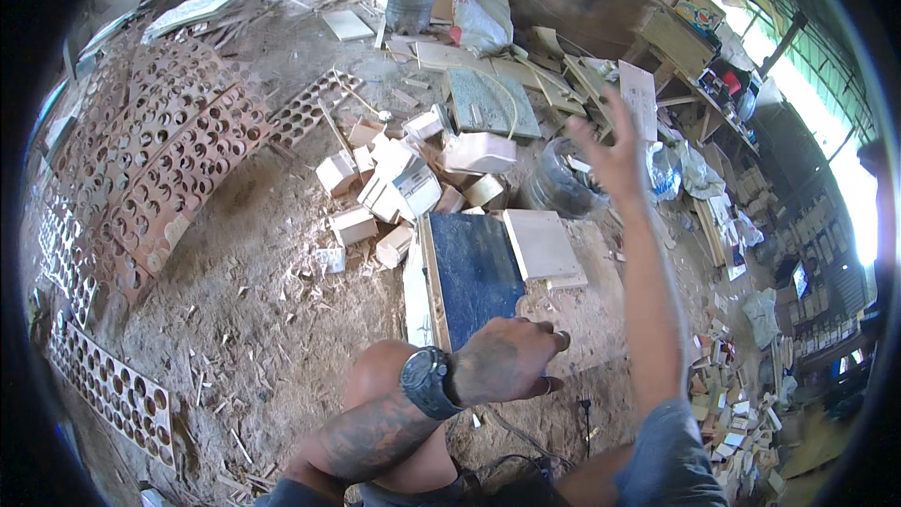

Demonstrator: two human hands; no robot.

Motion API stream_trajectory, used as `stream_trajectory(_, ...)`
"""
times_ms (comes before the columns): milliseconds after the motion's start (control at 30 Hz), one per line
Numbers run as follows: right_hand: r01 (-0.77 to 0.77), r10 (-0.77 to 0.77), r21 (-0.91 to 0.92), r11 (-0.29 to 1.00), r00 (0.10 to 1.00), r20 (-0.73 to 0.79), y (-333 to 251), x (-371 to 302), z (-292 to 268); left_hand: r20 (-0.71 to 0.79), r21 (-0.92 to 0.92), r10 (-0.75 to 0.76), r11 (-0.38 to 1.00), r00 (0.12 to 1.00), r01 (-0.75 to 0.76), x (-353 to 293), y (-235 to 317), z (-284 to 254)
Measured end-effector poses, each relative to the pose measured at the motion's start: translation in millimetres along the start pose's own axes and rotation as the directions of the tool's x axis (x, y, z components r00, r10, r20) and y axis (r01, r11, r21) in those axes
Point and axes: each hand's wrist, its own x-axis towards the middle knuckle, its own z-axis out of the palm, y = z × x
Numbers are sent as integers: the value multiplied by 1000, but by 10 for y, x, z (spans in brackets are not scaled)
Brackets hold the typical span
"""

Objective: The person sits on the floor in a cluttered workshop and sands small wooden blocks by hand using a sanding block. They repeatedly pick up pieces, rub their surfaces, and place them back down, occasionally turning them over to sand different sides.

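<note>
My left hand (507,357) hangs palm down over the near edge of a low wooden work board (596,305), a dark watch on its wrist. Its fingers are curled in; anything within them is hidden. Just beyond lies a flat dark blue panel (474,268) with a pale wooden edge. To the right of the panel, a pale wooden piece (542,244) rests on the board. Raised on the right, my right hand (612,152) is open and slightly blurred, fingers spread, holding nothing.
Beyond the panel is a heap of pale wooden blocks (405,178). A large clear plastic container (554,178) lies behind my right arm. Perforated boards (178,169) cover the left floor. Offcuts (737,422) pile up at right. A dark cable (516,432) runs near my legs.
</note>
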Motion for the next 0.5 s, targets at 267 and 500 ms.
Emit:
stream_trajectory(267,-91,184,-203,975,842,506,440,-343,-1527,61,2,143,990,988,-144,19,-110,365)
stream_trajectory(500,-442,739,-612,656,541,401,1786,-2313,-2934,340,-9,11,1000,940,-9,127,429,276)
